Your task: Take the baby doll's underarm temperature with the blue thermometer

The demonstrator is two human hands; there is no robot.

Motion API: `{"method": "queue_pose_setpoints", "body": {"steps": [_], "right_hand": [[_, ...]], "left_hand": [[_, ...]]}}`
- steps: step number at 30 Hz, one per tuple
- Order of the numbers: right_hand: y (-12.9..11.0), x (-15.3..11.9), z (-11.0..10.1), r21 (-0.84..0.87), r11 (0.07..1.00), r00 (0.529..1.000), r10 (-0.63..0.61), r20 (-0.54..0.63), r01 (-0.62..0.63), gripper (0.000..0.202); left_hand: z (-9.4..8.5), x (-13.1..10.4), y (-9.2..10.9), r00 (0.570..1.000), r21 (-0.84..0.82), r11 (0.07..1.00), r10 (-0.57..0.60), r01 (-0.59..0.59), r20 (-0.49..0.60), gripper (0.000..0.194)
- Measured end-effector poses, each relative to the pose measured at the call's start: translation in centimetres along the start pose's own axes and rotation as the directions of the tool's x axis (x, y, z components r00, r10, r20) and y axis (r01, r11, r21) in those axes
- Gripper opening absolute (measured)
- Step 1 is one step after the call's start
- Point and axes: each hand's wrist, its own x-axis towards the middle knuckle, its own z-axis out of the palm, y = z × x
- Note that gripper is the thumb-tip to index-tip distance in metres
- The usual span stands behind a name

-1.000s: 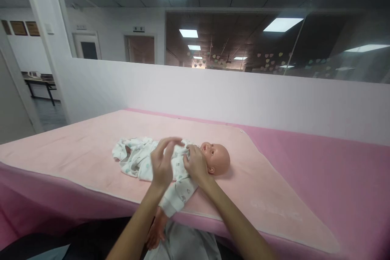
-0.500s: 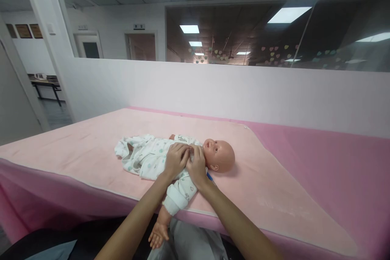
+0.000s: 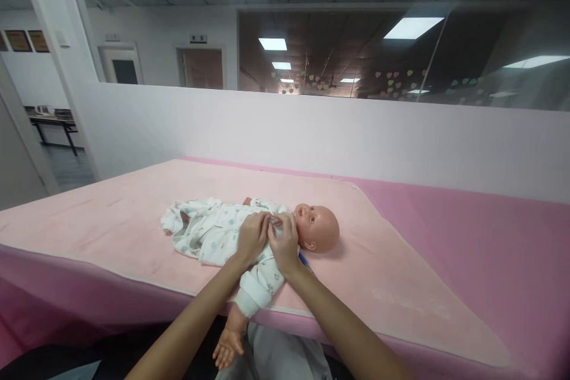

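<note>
A baby doll (image 3: pixel 318 228) lies on its back, head to the right, dressed in a white romper (image 3: pixel 214 231) with a green and grey print. At the romper's neckline and upper chest, my left hand (image 3: pixel 255 233) and my right hand (image 3: pixel 284 240) meet with bent fingers, pinching the cloth. Whatever fastening may be between the fingertips is too small to make out. One doll arm (image 3: pixel 231 335) hangs over the near edge of the bed, below my wrists. A small blue object (image 3: pixel 303 259) shows partly beside my right wrist, under the doll's neck.
The doll rests on a pale pink pad (image 3: pixel 378 285) over a darker pink cover (image 3: pixel 490 237). A white half wall (image 3: pixel 312 136) with glass above it stands behind. At far left, a dark-legged table (image 3: pixel 56 123) is visible through an opening.
The view has shifted slightly, moving everything a little to the left. My fingertips stay at the neckline, with the gap between my hands slightly wider. The doll keeps its pose.
</note>
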Motion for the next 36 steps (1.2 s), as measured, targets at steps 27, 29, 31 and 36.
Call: {"method": "queue_pose_setpoints", "body": {"steps": [27,29,31,36], "right_hand": [[0.2,0.0,0.0,-0.015,1.0,1.0,0.02,0.024,-0.02,0.015],[0.2,0.0,-0.1,-0.023,1.0,1.0,0.005,0.029,-0.004,0.017],[0.2,0.0,-0.1,-0.036,0.999,0.999,0.006,0.044,-0.004,0.019],[0.2,0.0,-0.2,-0.024,0.999,0.997,0.03,0.065,-0.028,0.021]], "left_hand": [[-0.2,-0.1,0.5,0.997,-0.094,0.994,0.043,-0.049,-0.065,0.022],[-0.1,-0.2,0.6,0.995,-0.065,0.996,0.057,-0.062,-0.078,0.022],[-0.2,-0.4,0.6,0.991,-0.035,0.996,0.081,-0.085,-0.11,0.02],[-1.5,-0.4,-0.7,0.922,0.116,0.925,0.373,-0.361,-0.102,0.024]]}}
